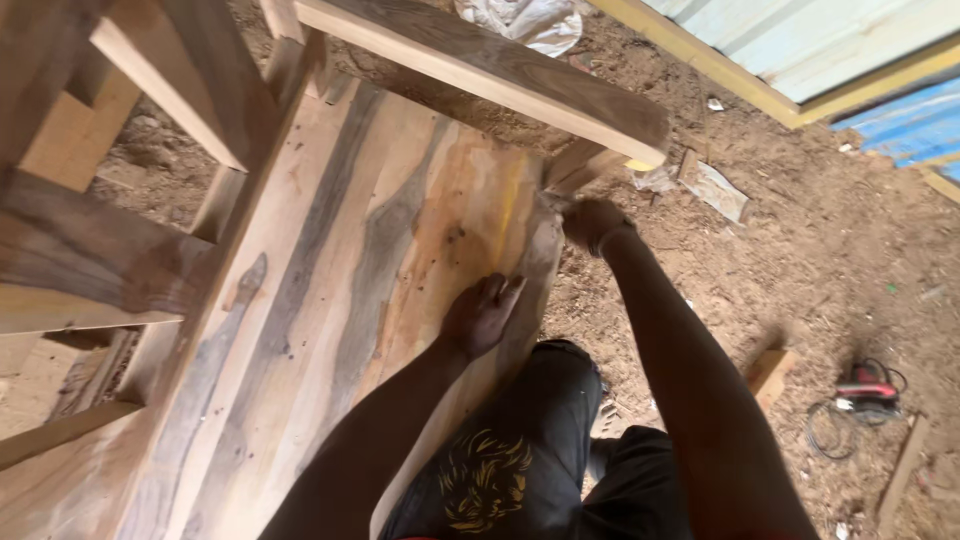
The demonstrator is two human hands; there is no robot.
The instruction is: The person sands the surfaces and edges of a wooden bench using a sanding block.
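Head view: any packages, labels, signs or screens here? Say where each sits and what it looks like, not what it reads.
No label, sign or screen shows.
Crumpled white bag or sheet: top edge, on the dirt behind the wooden frame; whether it is packaging cannot be told.
Gold graphic: on the person's dark trousers, bottom centre, below the left hand resting on the wide plank.

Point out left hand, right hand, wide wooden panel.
left hand (482, 315), head view, back of the hand lying on the panel.
right hand (592, 222), head view, knuckles at the panel's far corner.
wide wooden panel (330, 280), head view, bare streaked face.
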